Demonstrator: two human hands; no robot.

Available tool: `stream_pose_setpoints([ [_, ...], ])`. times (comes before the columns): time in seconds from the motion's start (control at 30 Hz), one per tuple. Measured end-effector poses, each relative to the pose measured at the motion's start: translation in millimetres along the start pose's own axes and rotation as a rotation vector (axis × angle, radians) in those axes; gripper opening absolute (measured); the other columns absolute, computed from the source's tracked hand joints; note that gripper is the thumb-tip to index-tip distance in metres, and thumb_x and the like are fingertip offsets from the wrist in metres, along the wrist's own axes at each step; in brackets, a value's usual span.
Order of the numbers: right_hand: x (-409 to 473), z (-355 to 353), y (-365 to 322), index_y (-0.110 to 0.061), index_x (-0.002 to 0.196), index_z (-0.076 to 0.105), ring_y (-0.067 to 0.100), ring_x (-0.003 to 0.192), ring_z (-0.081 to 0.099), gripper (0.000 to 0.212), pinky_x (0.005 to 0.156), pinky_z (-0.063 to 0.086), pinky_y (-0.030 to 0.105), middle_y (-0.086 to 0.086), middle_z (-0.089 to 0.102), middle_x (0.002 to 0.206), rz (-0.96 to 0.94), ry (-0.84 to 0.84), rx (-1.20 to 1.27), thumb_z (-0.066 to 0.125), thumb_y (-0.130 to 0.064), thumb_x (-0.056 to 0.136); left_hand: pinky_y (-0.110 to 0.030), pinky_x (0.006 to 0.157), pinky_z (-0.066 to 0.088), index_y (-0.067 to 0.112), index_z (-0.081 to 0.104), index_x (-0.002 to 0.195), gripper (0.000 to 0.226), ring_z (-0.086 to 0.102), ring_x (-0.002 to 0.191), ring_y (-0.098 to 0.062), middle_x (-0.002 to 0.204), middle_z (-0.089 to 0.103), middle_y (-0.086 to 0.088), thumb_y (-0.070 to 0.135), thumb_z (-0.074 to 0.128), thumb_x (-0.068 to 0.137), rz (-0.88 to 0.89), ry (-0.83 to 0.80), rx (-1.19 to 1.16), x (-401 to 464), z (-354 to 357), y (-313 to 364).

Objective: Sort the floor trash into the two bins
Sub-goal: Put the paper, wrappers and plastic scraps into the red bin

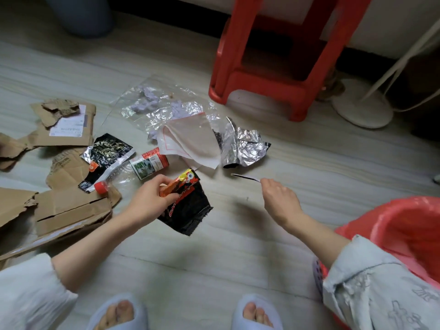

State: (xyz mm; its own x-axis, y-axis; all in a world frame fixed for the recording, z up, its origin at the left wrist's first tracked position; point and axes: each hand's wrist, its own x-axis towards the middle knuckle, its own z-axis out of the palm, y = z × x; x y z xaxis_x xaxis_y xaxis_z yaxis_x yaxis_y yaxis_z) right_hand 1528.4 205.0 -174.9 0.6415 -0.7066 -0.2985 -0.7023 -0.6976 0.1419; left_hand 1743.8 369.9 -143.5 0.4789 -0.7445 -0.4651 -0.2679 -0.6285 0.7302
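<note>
Left hand pinches black snack wrapper above floor, right hand pinches thin torn strip near red-lined bin; light strip could flutter past rim if released early.

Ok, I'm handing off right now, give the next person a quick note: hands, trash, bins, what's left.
Left hand grips a black-and-orange snack bag, lifted. Right hand pinches a thin torn strip. Red-lined bin sits at the right; a grey bin stands far left.
Done: cannot tell, bin contents are hidden.
Left on the floor: torn cardboard, plastic bottle, foil wrapper, black packet, clear plastic, paper sheet.
</note>
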Motion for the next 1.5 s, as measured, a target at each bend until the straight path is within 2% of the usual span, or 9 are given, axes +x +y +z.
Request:
stream_pose_setpoints([
  [0.2,-85.8,-91.8,20.7,-0.004,0.115,0.043,0.035,0.104,0.058,0.032,0.074,0.042,0.039,0.017,0.057,0.114,0.103,0.148,-0.005,0.034,0.006,0.086,-0.025,0.054,0.034,0.022,0.049,0.076,0.020,0.052,0.067,-0.014,0.072,0.054,0.004,0.016,0.066,0.083,0.227,0.018,0.002,-50.8,2.6,71.1],
  [0.7,-330.3,-179.8,128.4,-0.006,0.112,0.048,0.031,0.109,0.060,0.023,0.081,0.047,0.035,0.014,0.064,0.114,0.529,0.246,-0.145,0.042,-0.006,0.090,-0.015,0.055,0.035,0.013,0.048,0.094,0.014,0.051,0.079,-0.018,0.083,0.057,-0.001,0.015,0.059,0.086,0.814,-0.014,0.128,-217.0,73.7,256.3],
  [0.83,-319.3,-156.6,149.8,-0.007,0.065,0.060,0.026,0.049,0.066,0.015,0.042,0.045,0.022,0.012,0.064,0.055,0.470,0.466,-0.216,0.064,-0.001,0.052,-0.018,0.054,0.037,0.010,0.047,0.097,0.015,0.052,0.073,-0.016,0.085,0.061,-0.007,0.017,0.057,0.087,0.767,-0.039,0.125,-219.6,107.4,269.5],
  [0.9,-308.2,-134.1,160.5,-0.011,0.046,0.053,0.021,0.027,0.052,0.010,0.029,0.034,0.017,0.003,0.051,0.036,0.410,0.509,-0.195,0.047,-0.006,0.051,-0.020,0.055,0.038,0.010,0.046,0.097,0.015,0.052,0.073,-0.018,0.087,0.061,-0.009,0.017,0.055,0.088,0.726,-0.059,0.161,-212.8,126.7,270.6],
  [1.03,-287.2,-79.4,187.8,-0.008,0.054,0.060,0.021,0.044,0.060,0.023,0.032,0.038,0.019,0.006,0.057,0.049,0.325,0.411,-0.202,0.040,-0.003,0.062,-0.024,0.057,0.039,0.010,0.044,0.099,0.015,0.054,0.077,-0.022,0.087,0.060,-0.008,0.017,0.053,0.089,0.677,-0.101,0.295,-194.6,154.2,270.3],
  [1.1,-285.5,-57.5,199.6,-0.001,0.085,0.066,0.026,0.087,0.067,0.016,0.056,0.053,0.028,0.016,0.066,0.088,0.281,0.261,-0.196,0.061,-0.009,0.072,-0.032,0.065,0.046,0.011,0.044,0.099,0.015,0.059,0.078,-0.025,0.086,0.061,-0.009,0.016,0.053,0.089,0.649,-0.129,0.307,-186.7,165.1,270.1],
  [1.2,-292.8,-34.6,201.1,-0.004,0.127,0.048,0.027,0.129,0.039,0.044,0.098,0.040,0.041,0.012,0.042,0.138,0.325,-0.086,0.037,0.046,-0.034,0.094,-0.030,0.061,0.049,0.013,0.042,0.097,0.012,0.058,0.071,-0.019,0.082,0.059,-0.006,0.014,0.051,0.090,0.612,-0.128,0.301,-181.6,176.3,273.7],
  [1.33,-295.1,-62.6,197.8,-0.015,0.081,0.062,0.024,0.091,0.061,0.035,0.073,0.044,0.031,0.005,0.065,0.093,0.497,0.287,0.759,0.039,-0.035,0.098,-0.023,0.049,0.035,0.008,0.042,0.100,0.012,0.047,0.068,-0.013,0.078,0.050,-0.004,0.011,0.046,0.089,0.566,-0.028,0.266,-176.2,190.7,284.5],
  [1.5,-300.2,-78.9,185.3,-0.001,0.124,0.055,0.024,0.115,0.057,0.044,0.073,0.050,0.017,0.016,0.057,0.130,0.477,0.189,1.621,0.044,-0.033,0.097,-0.040,0.072,0.054,0.012,0.045,0.086,0.014,0.060,0.073,-0.022,0.084,0.057,-0.011,0.006,0.058,0.087,0.353,-0.334,-0.134,-194.6,208.9,296.3],
])
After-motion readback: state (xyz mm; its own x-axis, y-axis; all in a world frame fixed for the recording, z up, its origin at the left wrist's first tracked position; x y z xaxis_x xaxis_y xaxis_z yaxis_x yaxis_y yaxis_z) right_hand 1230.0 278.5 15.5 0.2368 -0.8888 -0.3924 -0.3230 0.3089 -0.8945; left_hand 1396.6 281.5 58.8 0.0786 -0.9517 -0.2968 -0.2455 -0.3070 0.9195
